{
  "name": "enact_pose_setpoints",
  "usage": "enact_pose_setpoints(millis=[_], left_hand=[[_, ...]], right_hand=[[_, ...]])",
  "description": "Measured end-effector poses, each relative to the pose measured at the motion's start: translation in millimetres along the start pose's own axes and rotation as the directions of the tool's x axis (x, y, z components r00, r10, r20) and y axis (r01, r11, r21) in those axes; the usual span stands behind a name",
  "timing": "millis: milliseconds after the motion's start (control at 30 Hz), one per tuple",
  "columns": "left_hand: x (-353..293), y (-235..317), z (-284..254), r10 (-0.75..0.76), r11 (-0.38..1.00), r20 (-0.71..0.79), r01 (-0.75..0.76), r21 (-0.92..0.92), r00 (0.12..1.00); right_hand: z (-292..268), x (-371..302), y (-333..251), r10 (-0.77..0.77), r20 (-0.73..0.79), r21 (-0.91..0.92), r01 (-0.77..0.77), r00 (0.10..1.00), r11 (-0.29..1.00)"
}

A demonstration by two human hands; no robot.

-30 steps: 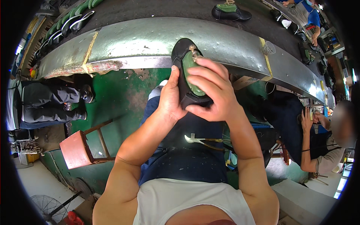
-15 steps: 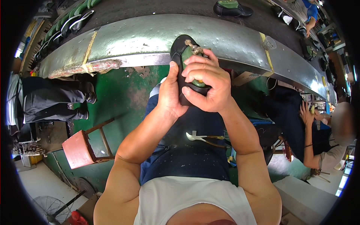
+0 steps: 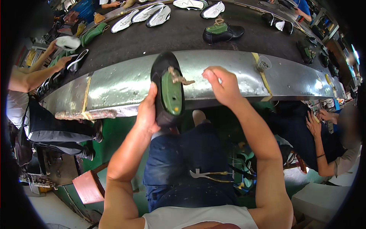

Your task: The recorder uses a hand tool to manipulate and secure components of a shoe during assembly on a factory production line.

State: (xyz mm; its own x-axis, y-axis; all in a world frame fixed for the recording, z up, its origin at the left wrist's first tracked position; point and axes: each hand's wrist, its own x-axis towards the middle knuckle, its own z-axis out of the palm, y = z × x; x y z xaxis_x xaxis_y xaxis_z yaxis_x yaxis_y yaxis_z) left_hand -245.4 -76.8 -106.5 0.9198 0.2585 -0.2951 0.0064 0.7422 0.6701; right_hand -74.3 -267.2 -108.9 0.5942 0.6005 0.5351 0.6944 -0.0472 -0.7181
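My left hand (image 3: 148, 108) is wrapped round a black shoe (image 3: 164, 62), held up with its toe pointing away from me. Inside the shoe sits a green shoe last (image 3: 167, 89), and a knotted brown cord (image 3: 175, 76) lies over its front, one end sticking out to the right. Apart from the shoe, on its right, is my right hand (image 3: 225, 86) with curled, closed fingers; whether they pinch anything small cannot be made out. Pincers (image 3: 207, 175) with a pale metal head rest across my lap.
Beyond a metal ledge (image 3: 221, 61) runs a dark belt (image 3: 179, 36) bearing another black shoe (image 3: 221, 34), white soles (image 3: 158, 15) and several other shoes. A clear cup (image 3: 263, 63) stands on the ledge. People work at left (image 3: 23, 87) and right (image 3: 331, 152). A pink-topped stool (image 3: 88, 186) stands at lower left.
My right hand has let go of the shoe and moved off to the right. My left hand still holds the shoe, now further left and more upright. The view has tilted up, showing more of the belt.
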Motion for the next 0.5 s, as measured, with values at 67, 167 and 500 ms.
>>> enact_pose_setpoints(millis=[67,167,500], left_hand=[[46,22,15,0.030,0.999,0.005,-0.030,0.026,1.000],[154,80,24,-0.152,0.984,0.297,0.116,0.135,0.943],[358,59,5,0.477,0.685,-0.155,-0.255,0.683,0.865]], right_hand=[[-6,30,45,0.015,0.005,-0.119,-0.014,1.000,0.993],[-4,64,106,-0.157,0.002,-0.313,0.150,0.988,0.938],[4,83,124,-0.139,0.075,-0.376,0.157,0.987,0.913]])
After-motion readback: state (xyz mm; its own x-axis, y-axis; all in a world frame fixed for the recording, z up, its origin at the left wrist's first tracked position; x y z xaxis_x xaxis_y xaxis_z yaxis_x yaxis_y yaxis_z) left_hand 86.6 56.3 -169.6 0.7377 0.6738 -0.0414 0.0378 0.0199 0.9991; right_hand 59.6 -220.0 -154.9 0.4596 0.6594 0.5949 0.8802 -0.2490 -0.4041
